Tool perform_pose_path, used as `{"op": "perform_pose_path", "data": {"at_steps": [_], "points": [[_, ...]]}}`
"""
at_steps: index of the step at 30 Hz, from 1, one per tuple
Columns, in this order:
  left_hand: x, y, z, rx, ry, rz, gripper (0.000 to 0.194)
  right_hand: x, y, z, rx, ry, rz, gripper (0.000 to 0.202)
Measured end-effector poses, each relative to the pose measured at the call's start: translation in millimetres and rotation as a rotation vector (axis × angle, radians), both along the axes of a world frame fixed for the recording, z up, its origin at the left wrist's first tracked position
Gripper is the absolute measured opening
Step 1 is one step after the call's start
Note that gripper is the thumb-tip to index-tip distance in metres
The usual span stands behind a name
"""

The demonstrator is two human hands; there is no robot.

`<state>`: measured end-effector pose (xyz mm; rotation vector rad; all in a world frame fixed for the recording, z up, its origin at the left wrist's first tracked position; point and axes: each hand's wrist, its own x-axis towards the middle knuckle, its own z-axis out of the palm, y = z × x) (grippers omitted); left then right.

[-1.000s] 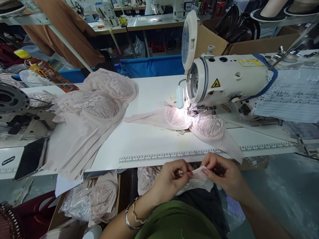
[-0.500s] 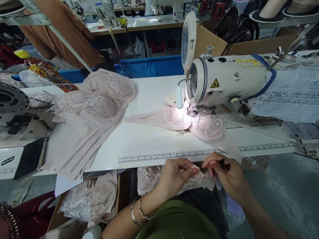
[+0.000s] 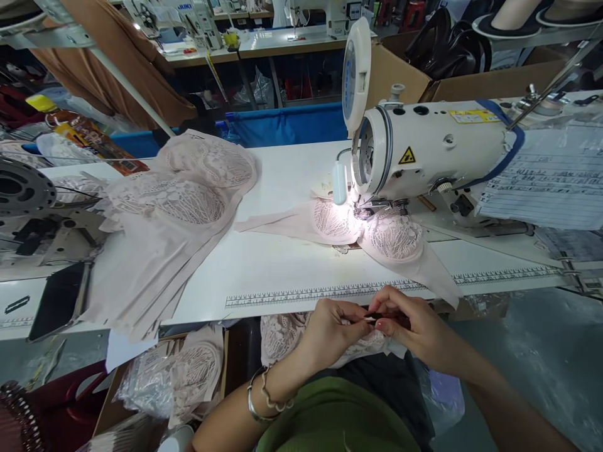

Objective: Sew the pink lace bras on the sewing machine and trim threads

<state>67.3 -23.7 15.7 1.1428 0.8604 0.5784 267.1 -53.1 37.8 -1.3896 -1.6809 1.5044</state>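
White worktop [image 3: 282,270], a lace piece [image 3: 363,351] held just off its front edge.
The grip of the left hand [image 3: 332,329] is pinched on the lace piece, that of the right hand [image 3: 414,323] on a dark tool [image 3: 375,316] close by; if sharp, a slip could nick lace or fingertip. Farther out, the bra [image 3: 396,237] under the sewing machine [image 3: 433,147] overhangs the edge; a brushing right forearm [image 3: 499,392] could drag it askew.

In my head view, the left hand [image 3: 334,333] pinches pale lace fabric [image 3: 370,345]; the right hand [image 3: 414,326] holds a small dark object [image 3: 374,316].
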Motion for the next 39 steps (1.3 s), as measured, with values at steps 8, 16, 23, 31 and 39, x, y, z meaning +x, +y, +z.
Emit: {"op": "perform_pose_path", "data": {"at_steps": [8, 16, 23, 31, 39], "points": [[-1, -3, 2.4, -0.013, 0.02, 0.016, 0.026, -7, 1, -3.6, 0.083, 0.056, -0.101, 0.027], [-3, 1, 4.5, -0.045, -0.004, 0.105, 0.032, 16, -13, -23.7, 0.218, 0.009, -0.17, 0.047], [-5, 7, 0.0, -0.171, -0.096, 0.197, 0.047, 18, -32, -54.0, 0.16, -0.086, -0.066, 0.017], [-1, 3, -0.2, -0.12, -0.064, 0.208, 0.047, 3, -30, -59.1, 0.391, -0.099, -0.076, 0.01], [-17, 8, -8.5, 0.241, 0.048, 0.29, 0.037, 14, -35, -32.6, 0.401, -0.231, 0.041, 0.014]]}}
